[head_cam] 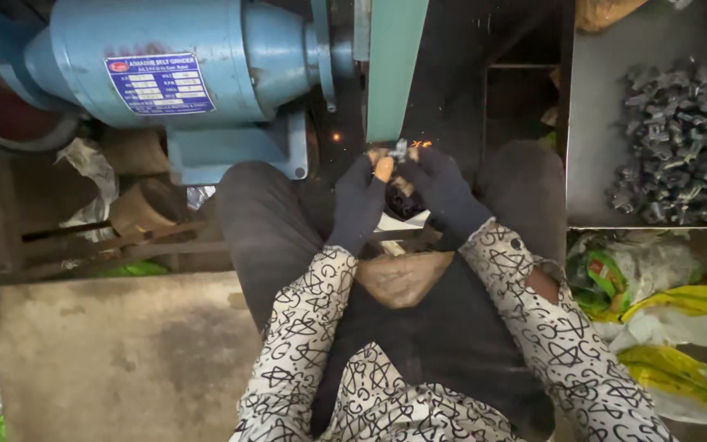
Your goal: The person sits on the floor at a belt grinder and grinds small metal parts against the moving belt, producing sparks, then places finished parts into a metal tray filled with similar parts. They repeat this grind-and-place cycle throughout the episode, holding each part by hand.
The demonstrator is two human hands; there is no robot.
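Patterned sleeves fill the lower frame, leading up to two dark-gloved hands at upper centre. Left hand [359, 200] and right hand [443, 192] both pinch a small metal piece [400, 150] against the green grinding belt [392, 65], sparks flying. It looks rigid, light and probably hot; gripping its lower edges, away from the belt, seems safest. Similar grey castings [681, 143] heap on a tray at upper right.
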